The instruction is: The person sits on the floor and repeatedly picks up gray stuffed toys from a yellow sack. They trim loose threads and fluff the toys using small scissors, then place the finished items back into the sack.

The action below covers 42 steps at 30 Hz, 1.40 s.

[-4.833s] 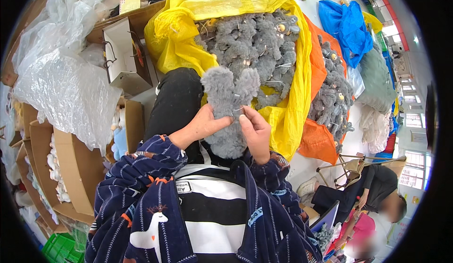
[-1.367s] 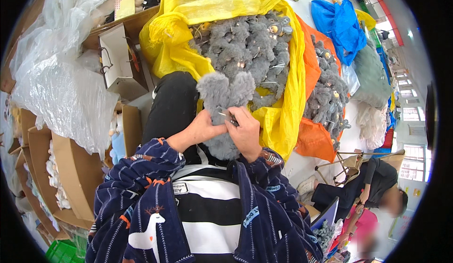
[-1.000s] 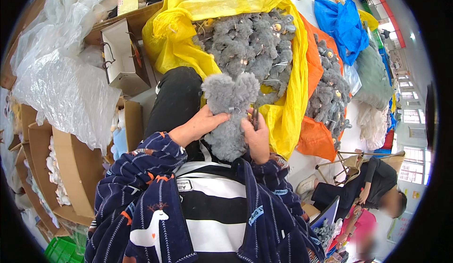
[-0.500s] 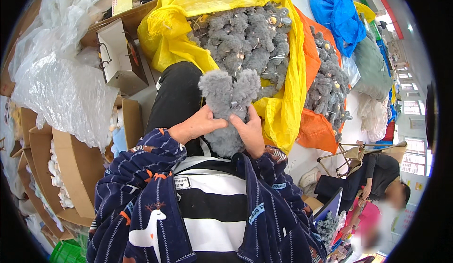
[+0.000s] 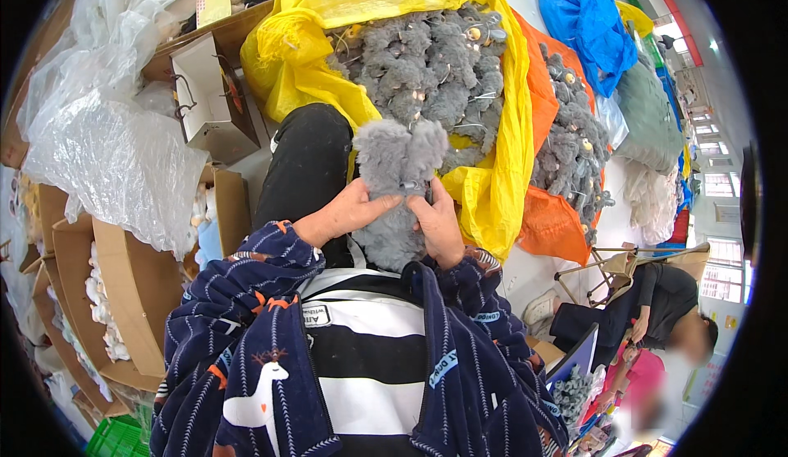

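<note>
A grey plush toy piece (image 5: 384, 239) with two fluffy upright lobes lies in front of my body, over my lap. My left hand (image 5: 355, 213) grips it from the left, thumb pressed on its middle. From the right, my right hand (image 5: 439, 226) pinches it, the thumb almost meeting the left thumb. A small shiny bit shows at the middle, just above the thumbs; I cannot make out what it is. The fingers beneath the plush are hidden. Just beyond it stands an open yellow sack (image 5: 515, 129) full of similar grey plush pieces (image 5: 410, 63).
An orange sack (image 5: 538, 219) with more grey plush is at the right, near a blue bag (image 5: 587, 34). At left are cardboard boxes (image 5: 135, 293), clear plastic sheeting (image 5: 107, 145) and a paper bag (image 5: 205, 96). Another person (image 5: 657, 305) sits at the lower right.
The lobes of the plush piece have drawn closer together and look smoother. My right fingers have curled in more; both hands stay in nearly the same place on it.
</note>
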{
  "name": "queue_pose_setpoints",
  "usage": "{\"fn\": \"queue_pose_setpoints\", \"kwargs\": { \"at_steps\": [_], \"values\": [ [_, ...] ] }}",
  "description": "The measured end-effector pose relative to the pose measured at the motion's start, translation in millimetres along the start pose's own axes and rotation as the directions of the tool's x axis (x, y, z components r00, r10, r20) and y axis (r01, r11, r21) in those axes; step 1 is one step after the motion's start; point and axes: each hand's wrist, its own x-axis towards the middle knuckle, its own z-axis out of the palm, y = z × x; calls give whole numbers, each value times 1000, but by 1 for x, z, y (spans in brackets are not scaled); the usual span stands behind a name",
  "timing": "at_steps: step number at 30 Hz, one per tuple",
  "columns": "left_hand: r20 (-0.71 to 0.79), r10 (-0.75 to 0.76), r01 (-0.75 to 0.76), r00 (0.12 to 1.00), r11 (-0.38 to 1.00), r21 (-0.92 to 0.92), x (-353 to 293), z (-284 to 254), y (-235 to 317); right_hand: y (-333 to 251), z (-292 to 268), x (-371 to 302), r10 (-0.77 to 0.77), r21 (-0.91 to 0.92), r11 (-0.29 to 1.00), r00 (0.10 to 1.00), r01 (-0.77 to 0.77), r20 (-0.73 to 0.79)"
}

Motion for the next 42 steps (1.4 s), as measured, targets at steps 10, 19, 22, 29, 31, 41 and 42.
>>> {"fn": "queue_pose_setpoints", "kwargs": {
  "at_steps": [10, 19, 22, 29, 31, 41, 42],
  "values": [
    [-72, -43, 35, 996, 993, -113, -1, -4, -3, 19, 9, -5, -268, -175, 955, 949, 240, -167],
    [103, -20, 22, 995, 1000, -17, -2, -4, -1, 36, -19, 12, 116, 592, 806, 983, -9, -143],
    [84, -141, 142, 986, 990, -7, -3, -9, 2, 18, -17, 8, -21, 492, 861, 977, 126, -214],
    [87, 34, -64, 996, 929, 364, 5, -12, -18, 54, -3, 12, -526, -207, 842, 844, 498, -108],
    [58, 133, -146, 989, 893, 427, 8, -11, -18, 45, 1, 13, -506, -320, 831, 858, 455, -95],
    [92, -178, 190, 980, 972, -140, -14, -8, 2, 33, 10, 1, -444, -140, 893, 888, 427, -121],
    [89, -172, 181, 981, 978, -106, -15, -4, 0, 34, 9, -1, -420, -111, 906, 898, 408, -132]
  ]
}}
